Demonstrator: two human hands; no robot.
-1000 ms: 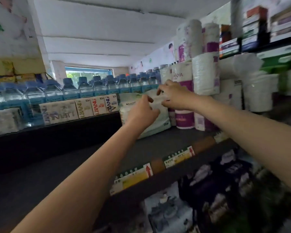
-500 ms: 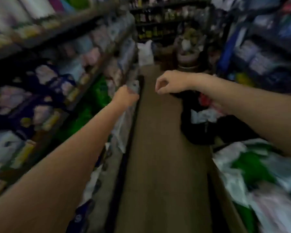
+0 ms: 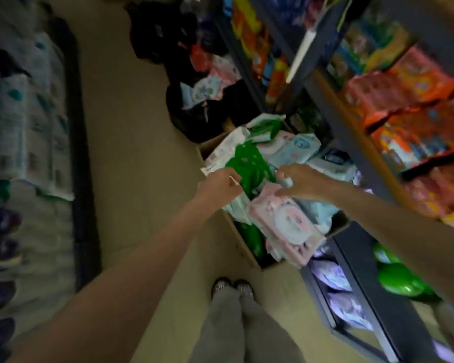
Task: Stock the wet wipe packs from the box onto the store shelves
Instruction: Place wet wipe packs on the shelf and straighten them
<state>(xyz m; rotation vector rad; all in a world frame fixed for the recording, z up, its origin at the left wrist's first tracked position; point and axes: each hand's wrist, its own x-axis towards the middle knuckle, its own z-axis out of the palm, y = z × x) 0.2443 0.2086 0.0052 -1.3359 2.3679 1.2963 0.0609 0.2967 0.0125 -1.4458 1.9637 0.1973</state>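
Store shelves [image 3: 351, 142] flanking the aisle, right side crowded with coloured packets; cardboard box [image 3: 243, 254] set on the floor against them, presumably for short reaches, heaped with wet wipe packs [image 3: 290, 226]. Both arms extended downward over the box. Left hand [image 3: 218, 186] curled, contents unclear; right hand [image 3: 302, 180] spread, fingertips on a pink pack.

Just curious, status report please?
Both hands, left and right, over the box, grip unclear. Pink wipe pack on top. Nothing blocking.
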